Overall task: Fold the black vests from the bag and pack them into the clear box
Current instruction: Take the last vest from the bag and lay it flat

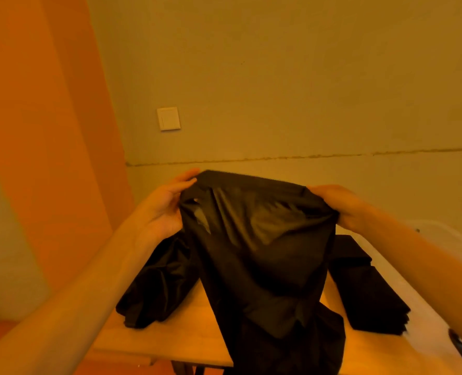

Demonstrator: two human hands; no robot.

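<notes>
Between left hand (165,209) and right hand (338,205) hangs vest (259,247).

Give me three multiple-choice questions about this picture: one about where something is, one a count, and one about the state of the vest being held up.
1. Where does the folded black stack lie?
A. on the wooden table, right of the held vest
B. on the floor
C. on a chair

2. How many hands grip the held vest?
A. none
B. one
C. two

3. What state is the held vest in?
A. folded flat
B. lifted, hanging unfolded
C. packed in a box

Answers:
1 A: the stack rests on the tabletop beside the right forearm.
2 C: the left hand and right hand each hold a top corner.
3 B: its cloth drapes loosely from the hands down past the table's front edge.
</notes>
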